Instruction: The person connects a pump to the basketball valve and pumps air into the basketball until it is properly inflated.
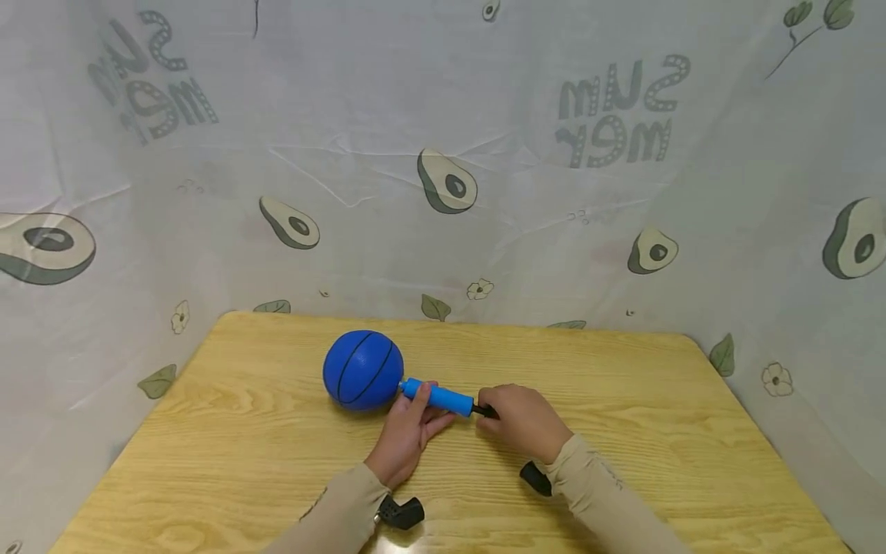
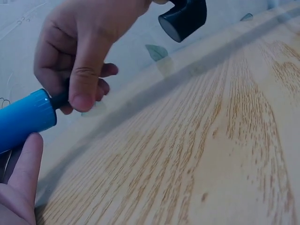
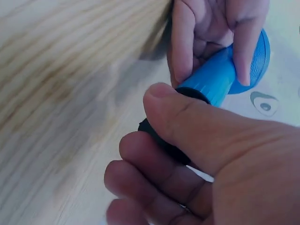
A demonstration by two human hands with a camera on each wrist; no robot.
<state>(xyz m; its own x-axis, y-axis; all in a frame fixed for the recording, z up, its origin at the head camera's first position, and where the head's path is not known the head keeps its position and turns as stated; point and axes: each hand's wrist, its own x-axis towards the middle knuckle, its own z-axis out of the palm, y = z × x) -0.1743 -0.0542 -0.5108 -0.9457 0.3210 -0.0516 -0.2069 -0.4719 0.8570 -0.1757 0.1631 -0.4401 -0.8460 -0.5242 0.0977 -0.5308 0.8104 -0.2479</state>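
A blue ball (image 1: 363,370) with black seam lines sits on the wooden table, left of both hands. Against its right side points the tip of a blue hand pump (image 1: 448,399). My left hand (image 1: 404,437) holds the pump's barrel, thumb on top and fingers beneath. With curled fingers and thumb, my right hand (image 1: 522,419) grips the pump's black handle (image 3: 164,143). A short stretch of dark rod shows between barrel and handle. In the right wrist view the left hand (image 3: 218,28) covers part of the barrel, and the ball (image 3: 258,65) shows behind it.
The wooden table (image 1: 277,462) ends at a pale curtain (image 1: 374,200) printed with avocados, leaves and lettering, which rises behind it and along both sides. A black wrist device (image 1: 401,513) sits by the left sleeve, another (image 1: 536,478) by the right sleeve.
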